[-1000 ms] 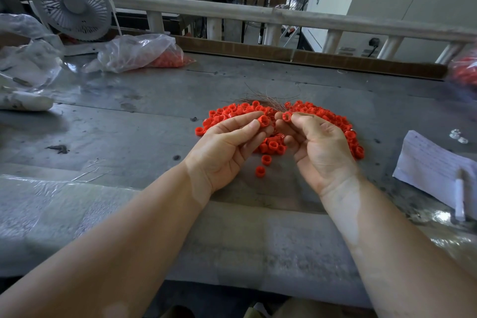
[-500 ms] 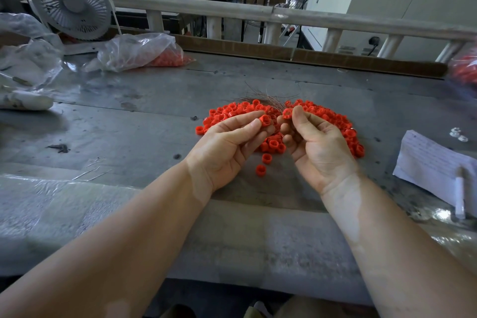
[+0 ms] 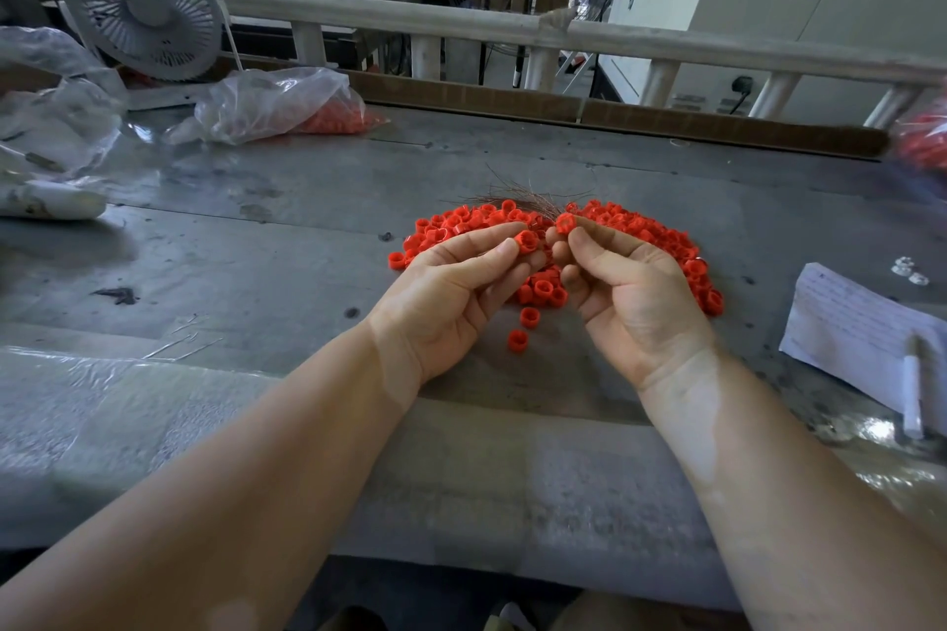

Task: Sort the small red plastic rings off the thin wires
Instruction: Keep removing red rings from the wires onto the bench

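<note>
A heap of small red plastic rings (image 3: 635, 231) lies in an arc on the grey metal table (image 3: 256, 241). A bundle of thin brown wires (image 3: 522, 194) pokes out behind the heap. My left hand (image 3: 451, 292) pinches a red ring (image 3: 527, 240) between thumb and fingertips. My right hand (image 3: 630, 292) pinches another red ring (image 3: 564, 223) at its fingertips, close to the left hand's ring. Two loose rings (image 3: 518, 339) lie on the table between my wrists. Any wire between the two held rings is too thin to make out.
A clear plastic bag with red rings (image 3: 287, 105) lies at the back left by a grey fan (image 3: 141, 3). More plastic wrap (image 3: 51, 118) sits far left. A paper sheet with a white pen (image 3: 871, 328) lies at right. A wooden ledge and railing (image 3: 615, 41) bound the far edge.
My right hand's fingers have curled in and lifted its pinched ring slightly up and away from the left hand's ring. The left hand has barely moved.
</note>
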A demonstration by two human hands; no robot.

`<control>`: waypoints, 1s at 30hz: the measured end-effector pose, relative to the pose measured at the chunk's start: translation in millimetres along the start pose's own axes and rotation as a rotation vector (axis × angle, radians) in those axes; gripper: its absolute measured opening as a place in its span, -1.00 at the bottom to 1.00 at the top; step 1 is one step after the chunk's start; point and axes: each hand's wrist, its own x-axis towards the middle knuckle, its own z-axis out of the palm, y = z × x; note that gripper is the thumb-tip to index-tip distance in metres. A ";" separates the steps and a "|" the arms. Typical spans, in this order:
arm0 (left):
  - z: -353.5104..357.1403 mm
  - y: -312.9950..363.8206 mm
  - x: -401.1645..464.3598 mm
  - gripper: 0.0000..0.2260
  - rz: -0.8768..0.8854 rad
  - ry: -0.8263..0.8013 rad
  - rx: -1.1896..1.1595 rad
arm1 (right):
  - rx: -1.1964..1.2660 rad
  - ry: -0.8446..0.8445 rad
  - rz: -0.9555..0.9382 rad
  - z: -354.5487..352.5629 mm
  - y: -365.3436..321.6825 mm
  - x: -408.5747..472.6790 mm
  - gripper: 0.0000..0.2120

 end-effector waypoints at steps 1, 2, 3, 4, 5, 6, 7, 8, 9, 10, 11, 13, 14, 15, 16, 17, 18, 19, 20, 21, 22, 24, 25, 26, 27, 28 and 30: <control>-0.2 -0.1 0.0 -0.86 0.000 -0.001 0.000 | 0.005 -0.002 0.000 0.1 0.2 0.1 -0.92; -0.4 -0.4 0.1 -0.86 0.000 -0.002 -0.003 | 0.007 -0.003 0.001 -0.2 0.2 0.2 -0.92; -0.4 -0.4 0.1 -0.86 0.001 -0.004 -0.006 | 0.010 -0.007 0.003 -0.2 0.1 0.3 -0.93; -0.3 -0.4 0.1 -0.86 0.002 -0.007 -0.009 | 0.012 -0.011 0.006 -0.5 0.2 0.5 -0.94; -0.2 -0.4 0.0 -0.86 0.003 -0.010 -0.010 | 0.017 -0.016 0.010 -0.3 0.3 0.7 -0.93; -0.1 -0.4 -0.1 -0.85 0.003 -0.012 -0.010 | 0.020 -0.018 0.014 -0.2 0.4 0.7 -0.92; 0.0 -0.3 0.0 -0.84 0.003 -0.012 -0.009 | 0.025 -0.021 0.017 -0.1 0.5 0.8 -0.91; 0.1 -0.3 0.0 -0.83 0.004 -0.011 -0.007 | 0.027 -0.024 0.019 0.0 0.7 0.9 -0.91; 0.0 -0.3 0.0 -0.82 0.004 -0.009 -0.005 | 0.030 -0.028 0.022 0.1 0.5 0.8 -0.90; -0.2 -0.3 0.1 -0.81 0.004 -0.007 -0.003 | 0.031 -0.032 0.024 0.4 0.3 0.6 -0.89; -0.3 -0.2 0.1 -0.81 0.004 -0.007 -0.002 | 0.033 -0.036 0.026 0.7 0.1 0.4 -0.89; -0.3 0.0 0.2 -0.82 0.004 -0.005 -0.003 | 0.035 -0.042 0.030 1.2 0.0 0.1 -0.89; -0.3 -0.1 0.2 -0.82 0.003 -0.003 -0.003 | 0.036 -0.044 0.031 1.5 -0.3 -0.1 -0.90; -0.2 -0.1 0.3 -0.83 0.002 -0.002 -0.002 | 0.037 -0.047 0.032 1.8 -0.3 -0.2 -0.90; -0.2 0.0 0.3 -0.84 0.001 -0.002 0.000 | 0.036 -0.048 0.032 1.9 -0.3 -0.4 -0.90; -0.3 0.0 0.3 -0.84 0.000 -0.001 0.001 | 0.035 -0.049 0.033 2.0 -0.3 -0.4 -0.90; -0.4 0.1 0.3 -0.84 0.000 -0.001 0.003 | 0.035 -0.050 0.034 2.1 -0.4 -0.5 -0.90; -0.6 0.2 0.4 -0.84 0.001 -0.001 0.004 | 0.035 -0.051 0.035 2.2 -0.4 -0.5 -0.89; -0.8 0.2 0.4 -0.83 0.002 -0.002 0.005 | 0.035 -0.054 0.037 2.3 -0.4 -0.6 -0.89; -0.9 0.3 0.3 -0.83 0.003 -0.002 0.008 | 0.034 -0.056 0.037 2.5 -0.4 -0.7 -0.89; -1.0 0.3 0.2 -0.82 0.004 -0.002 0.011 | 0.031 -0.057 0.036 2.6 -0.4 -0.8 -0.90; -0.8 0.0 0.2 -0.83 0.002 -0.003 0.012 | 0.018 -0.059 0.030 2.8 -0.5 -0.9 -0.91; -0.5 0.0 0.1 -0.84 0.001 -0.004 0.009 | 0.012 -0.059 0.028 3.0 -0.2 -1.0 -0.91; -0.3 0.0 0.1 -0.85 -0.001 -0.004 0.006 | 0.008 -0.058 0.026 3.0 -0.2 -1.0 -0.90; -0.1 0.0 0.0 -0.85 -0.002 -0.005 0.005 | 0.005 -0.057 0.025 2.9 -0.2 -1.0 -0.90; -0.1 0.1 0.1 -0.85 -0.002 -0.006 0.008 | 0.003 -0.056 0.024 2.8 -0.3 -1.0 -0.89; -0.2 0.3 0.1 -0.84 -0.003 -0.011 0.015 | 0.000 -0.054 0.022 2.6 -0.3 -1.1 -0.88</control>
